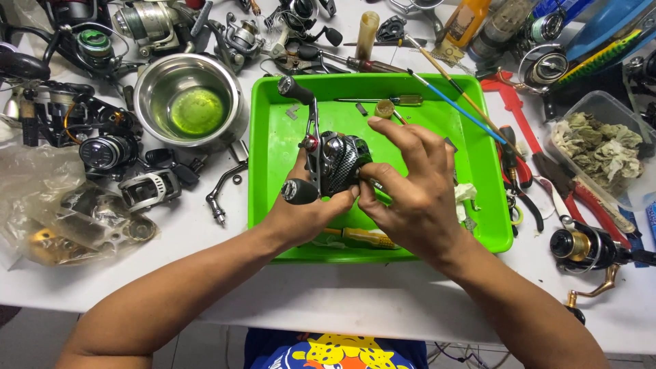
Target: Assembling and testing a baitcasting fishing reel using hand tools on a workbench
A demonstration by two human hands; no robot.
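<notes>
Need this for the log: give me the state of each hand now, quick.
Left hand: closed around the black baitcasting reel, held over the green tray.
Right hand: fingertips pinching at the reel's side; what it grips cannot be told.

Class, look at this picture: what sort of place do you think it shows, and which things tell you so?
Probably a fishing-reel repair bench. Both hands hold a black reel over a green tray, with more reels, pliers and a steel bowl on the white table.
</notes>
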